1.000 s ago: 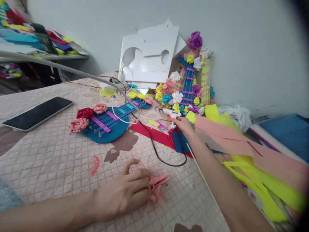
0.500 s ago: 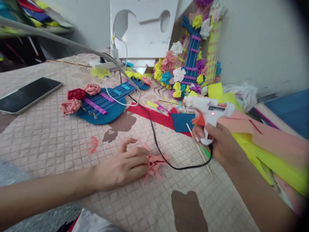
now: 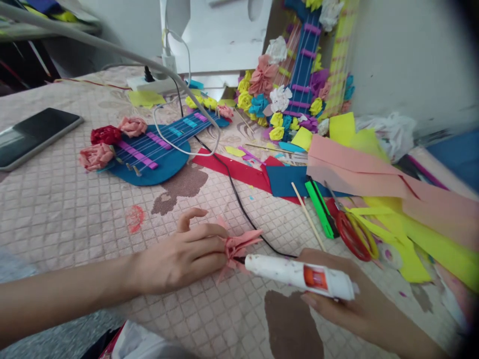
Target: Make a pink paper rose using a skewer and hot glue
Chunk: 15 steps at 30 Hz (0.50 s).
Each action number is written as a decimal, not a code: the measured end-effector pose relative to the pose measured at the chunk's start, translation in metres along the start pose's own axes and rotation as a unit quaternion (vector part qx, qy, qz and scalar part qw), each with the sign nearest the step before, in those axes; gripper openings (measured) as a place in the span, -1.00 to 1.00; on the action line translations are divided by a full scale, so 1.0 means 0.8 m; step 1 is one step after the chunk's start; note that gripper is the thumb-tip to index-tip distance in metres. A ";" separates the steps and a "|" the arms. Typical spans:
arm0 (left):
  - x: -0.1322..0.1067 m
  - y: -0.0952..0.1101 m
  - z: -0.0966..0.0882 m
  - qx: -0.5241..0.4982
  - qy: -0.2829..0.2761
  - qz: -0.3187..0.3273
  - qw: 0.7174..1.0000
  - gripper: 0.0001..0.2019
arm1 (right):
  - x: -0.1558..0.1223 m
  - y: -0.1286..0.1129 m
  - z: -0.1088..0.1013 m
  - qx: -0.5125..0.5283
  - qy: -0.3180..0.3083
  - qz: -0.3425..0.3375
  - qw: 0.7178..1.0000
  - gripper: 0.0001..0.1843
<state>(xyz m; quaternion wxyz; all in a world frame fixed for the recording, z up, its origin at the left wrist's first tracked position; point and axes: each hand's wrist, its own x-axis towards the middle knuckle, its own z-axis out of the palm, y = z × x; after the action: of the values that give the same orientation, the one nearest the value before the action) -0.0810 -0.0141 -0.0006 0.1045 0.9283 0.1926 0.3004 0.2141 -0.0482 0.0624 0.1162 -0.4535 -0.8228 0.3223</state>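
Note:
My left hand [image 3: 187, 252] is closed on the edge of a pink paper flower [image 3: 241, 242] lying on the quilted cloth; its raised finger curls away from the petals. My right hand [image 3: 348, 299] grips a white hot glue gun [image 3: 295, 271] by the handle, which is mostly hidden behind the barrel and fingers. The dark nozzle reaches the flower's lower middle, close to my left fingertips. Whether glue is coming out, I cannot tell. The black cord [image 3: 241, 202] runs behind the flower toward the gun.
A blue toy guitar [image 3: 153, 159] with paper roses lies beyond my left hand, a phone [image 3: 37, 134] left of it. Red-handled scissors [image 3: 352, 232], a green cutter [image 3: 320, 209] and a wooden stick [image 3: 307, 214] lie right. A power strip [image 3: 149, 85] sits behind.
My right hand has brought the glue gun down and left from above the paper strips to the flower, uncovering the scissors and cutter. My left hand stays on the flower. The view has tilted slightly.

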 end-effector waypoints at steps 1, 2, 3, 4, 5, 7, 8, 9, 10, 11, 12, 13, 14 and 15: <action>0.000 0.000 0.000 -0.002 -0.003 -0.004 1.000 -0.65 | 0.001 -0.001 0.002 -0.005 -0.003 -0.001 1.000 -0.91; -0.001 0.001 0.000 -0.003 -0.004 -0.006 1.000 -0.65 | 0.000 0.000 0.004 -0.007 -0.006 -0.001 1.000 -0.92; -0.001 0.001 0.000 -0.003 -0.005 -0.005 1.000 -0.65 | 0.000 0.001 0.006 -0.008 -0.009 0.003 1.000 -0.93; -0.001 0.001 0.000 -0.002 -0.005 -0.006 1.000 -0.64 | -0.001 0.002 0.008 -0.009 -0.012 0.008 1.000 -0.92; -0.002 0.001 0.001 -0.001 -0.002 -0.005 1.000 -0.64 | -0.002 0.004 0.010 -0.008 -0.017 0.014 1.000 -0.90; -0.002 0.001 0.001 -0.001 0.001 -0.003 1.000 -0.65 | -0.003 0.006 0.012 -0.007 -0.033 0.027 0.999 -0.87; -0.002 0.001 0.002 -0.001 0.002 -0.003 1.000 -0.66 | -0.002 0.007 0.012 -0.007 -0.043 0.031 0.999 -0.85; -0.002 0.000 0.002 0.000 0.003 -0.003 1.000 -0.66 | -0.002 0.007 0.013 -0.008 -0.051 0.034 0.998 -0.84; -0.002 0.000 0.002 0.001 0.004 -0.002 1.000 -0.66 | 0.000 0.006 0.013 -0.009 -0.057 0.034 0.998 -0.82; -0.002 0.000 0.002 0.003 0.007 -0.002 1.000 -0.67 | 0.001 0.006 0.013 -0.011 -0.058 0.034 0.998 -0.82; -0.001 0.001 0.002 0.006 0.009 -0.001 1.000 -0.67 | 0.002 0.005 0.013 -0.012 -0.057 0.033 0.998 -0.81; -0.001 0.001 0.001 0.008 0.012 0.000 1.000 -0.67 | 0.004 0.004 0.013 -0.013 -0.053 0.031 0.998 -0.80; 0.000 0.002 0.001 0.009 0.013 0.001 1.000 -0.66 | 0.004 0.003 0.013 -0.013 -0.050 0.029 0.998 -0.80; 0.000 0.002 0.000 0.010 0.013 0.001 1.000 -0.66 | 0.005 0.003 0.013 -0.011 -0.048 0.027 0.998 -0.80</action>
<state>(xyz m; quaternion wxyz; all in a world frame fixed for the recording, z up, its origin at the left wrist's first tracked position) -0.0799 -0.0157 -0.0002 0.0926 0.9256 0.1958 0.3103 0.2087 -0.0484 0.0526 0.0625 -0.4608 -0.8185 0.3373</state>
